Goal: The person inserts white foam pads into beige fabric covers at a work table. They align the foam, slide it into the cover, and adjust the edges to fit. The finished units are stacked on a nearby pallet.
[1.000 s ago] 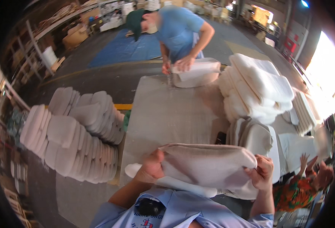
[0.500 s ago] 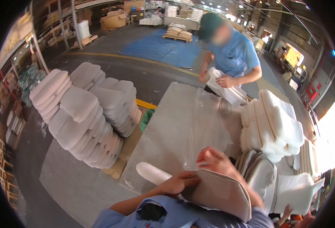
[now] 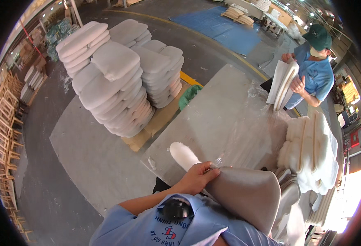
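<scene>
Left hand [image 3: 197, 178] pinched on the smooth beige fabric cover [image 3: 246, 194] over white foam; right hand hidden.

The hall is bright with daylight, strongest at the right, where an opening burns out to white and washes an orange flare along the rim. Small ceiling lamps dot the far left. The clear plastic sheet [image 3: 252, 135] on the tabletop [image 3: 213, 119] throws glints and pale glare. Shadows are soft, darkest under the stacked cushions [image 3: 119, 78]. Straight edges bow outward, a black ring closes the corners, and the nearest cloth looks slightly soft.
</scene>
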{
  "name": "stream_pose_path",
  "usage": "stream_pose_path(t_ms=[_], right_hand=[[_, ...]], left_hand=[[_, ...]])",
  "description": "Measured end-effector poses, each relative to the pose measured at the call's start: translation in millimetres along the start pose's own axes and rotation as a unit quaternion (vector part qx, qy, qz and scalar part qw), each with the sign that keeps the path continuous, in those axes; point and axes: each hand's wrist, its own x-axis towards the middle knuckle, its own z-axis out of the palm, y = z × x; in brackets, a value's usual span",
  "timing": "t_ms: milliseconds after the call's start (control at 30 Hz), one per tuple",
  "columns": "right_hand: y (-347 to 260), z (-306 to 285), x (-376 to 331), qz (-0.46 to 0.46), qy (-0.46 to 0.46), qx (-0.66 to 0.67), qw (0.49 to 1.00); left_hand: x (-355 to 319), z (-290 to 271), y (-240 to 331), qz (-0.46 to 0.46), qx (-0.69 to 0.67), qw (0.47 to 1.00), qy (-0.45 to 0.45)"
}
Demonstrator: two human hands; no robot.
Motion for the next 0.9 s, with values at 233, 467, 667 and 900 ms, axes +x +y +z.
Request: stream_pose_path(t_ms=[233,467,667,900], right_hand=[[-40,40,-23,0.058,0.038,-0.277,0.958],[-52,44,-11,-0.063,0.063,-0.446,0.891],[-53,59,28,-0.097,0.083,-0.444,0.887],[-61,99,87,-0.184,0.059,-0.442,0.876]], left_hand=[[-7,-4,0,-0.006,0.022,0.999,0.047],[-30,-17,-20,-0.185,-0.233,0.948,-0.113],[-32,-20,-25,-0.034,-0.154,0.986,0.059],[-9,-46,-20,0.057,-0.134,0.958,0.248]])
